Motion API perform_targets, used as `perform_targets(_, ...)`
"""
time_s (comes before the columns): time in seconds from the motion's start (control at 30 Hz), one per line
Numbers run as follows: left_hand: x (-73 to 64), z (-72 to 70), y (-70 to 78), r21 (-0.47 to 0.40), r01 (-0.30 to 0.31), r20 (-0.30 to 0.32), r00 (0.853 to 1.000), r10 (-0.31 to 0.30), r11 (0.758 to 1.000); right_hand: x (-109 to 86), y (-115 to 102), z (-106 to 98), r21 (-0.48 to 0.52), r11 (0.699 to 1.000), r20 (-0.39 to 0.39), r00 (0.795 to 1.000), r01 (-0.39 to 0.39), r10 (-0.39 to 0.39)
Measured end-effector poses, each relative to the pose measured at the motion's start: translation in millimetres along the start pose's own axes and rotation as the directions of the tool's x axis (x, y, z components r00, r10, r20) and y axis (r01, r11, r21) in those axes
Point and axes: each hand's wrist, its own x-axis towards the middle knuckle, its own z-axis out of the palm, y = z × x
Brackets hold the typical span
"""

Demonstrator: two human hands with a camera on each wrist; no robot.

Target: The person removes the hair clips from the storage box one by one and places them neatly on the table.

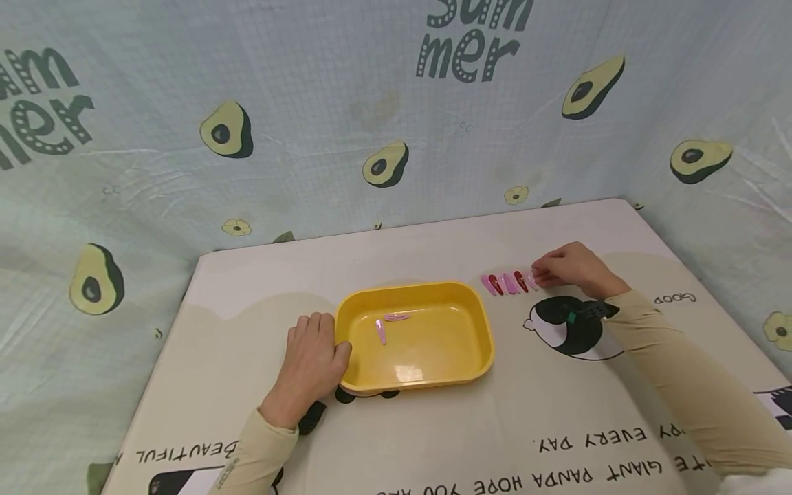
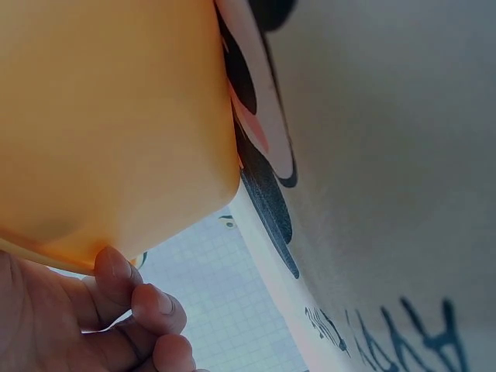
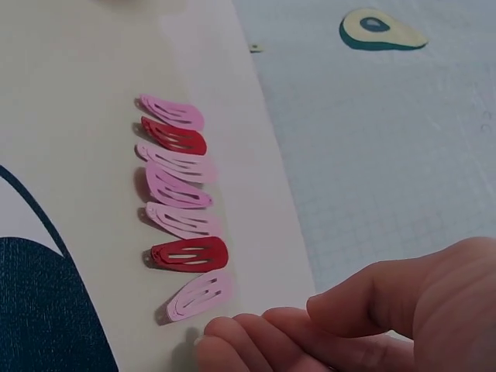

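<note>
My left hand (image 1: 314, 357) grips the left rim of a yellow plastic tray (image 1: 427, 354), thumb over the edge and fingers outside; the left wrist view shows the tray's outer wall (image 2: 116, 139) beside the fingers. Inside the tray lie two pink snap hair clips, one crosswise (image 1: 397, 317) and one lengthwise (image 1: 380, 332). To the right of the tray, a row of several pink and red snap clips lies on the table. My right hand (image 1: 569, 267) is at the row's right end, fingers loosely bent beside a light pink clip (image 3: 199, 296). Nothing shows between its thumb and fingers.
A pale tablecloth (image 1: 247, 385) with panda prints and lettering covers the table. Behind it hangs a light curtain (image 1: 309, 192) with avocado prints, which also closes off both sides. A red clip (image 3: 190, 253) lies directly beside the end clip.
</note>
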Motion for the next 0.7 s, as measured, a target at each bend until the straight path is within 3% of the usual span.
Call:
perform_targets(0.23, 0.4, 0.4, -1.7, -0.002, -0.001, 0.001, 1.000, 0.001, 1.000, -3.6, -6.7, -1.2, -0.019, 0.999, -0.041, 0.999, 0.028, -0.029)
perform_targets(0.7, 0.9, -2.1, -1.5, -0.013, 0.012, 0.026, 1.000, -0.011, 1.000, -24.9, -50.5, 11.9, 0.015, 0.984, -0.029, 0.984, 0.176, -0.175)
